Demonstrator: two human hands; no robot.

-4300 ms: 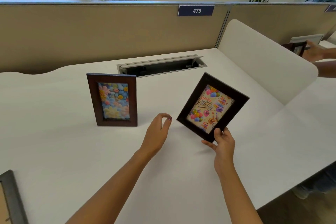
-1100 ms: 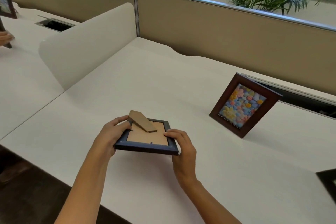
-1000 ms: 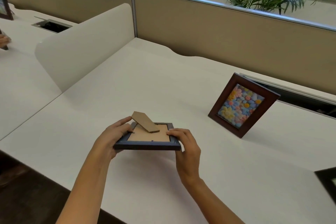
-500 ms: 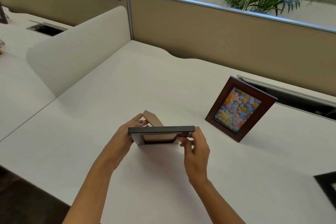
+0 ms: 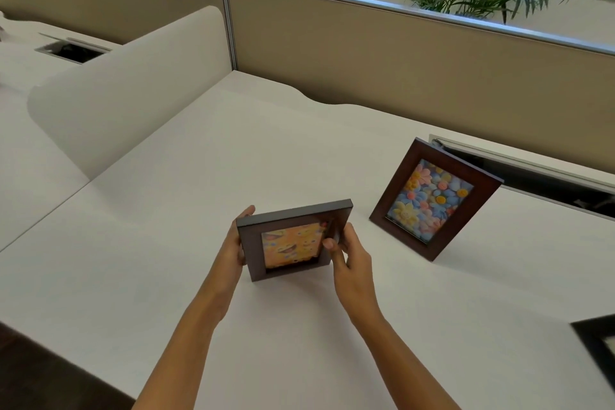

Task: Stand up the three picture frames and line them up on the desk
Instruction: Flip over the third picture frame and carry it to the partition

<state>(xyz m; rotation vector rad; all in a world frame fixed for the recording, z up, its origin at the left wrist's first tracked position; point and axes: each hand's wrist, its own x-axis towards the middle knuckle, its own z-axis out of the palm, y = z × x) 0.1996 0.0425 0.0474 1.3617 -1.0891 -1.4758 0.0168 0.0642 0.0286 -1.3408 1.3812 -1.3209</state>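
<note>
**Three frames on the white desk, one in hand**

Both hands clasp the dark frame with the smiley picture (image 5: 293, 241) by its sides: left hand (image 5: 235, 245) on the left edge, right hand (image 5: 350, 251) on the right. It faces the person, near the desk's (image 5: 199, 176) front edge. The flower frame (image 5: 432, 200) stands tilted, long axis upright. A third black frame (image 5: 595, 343) shows only a corner at the right.

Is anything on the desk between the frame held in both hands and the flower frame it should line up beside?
Nothing visible. The emoji frame is held by the left hand and right hand; the desk is bare between it and the standing flower frame.
</note>
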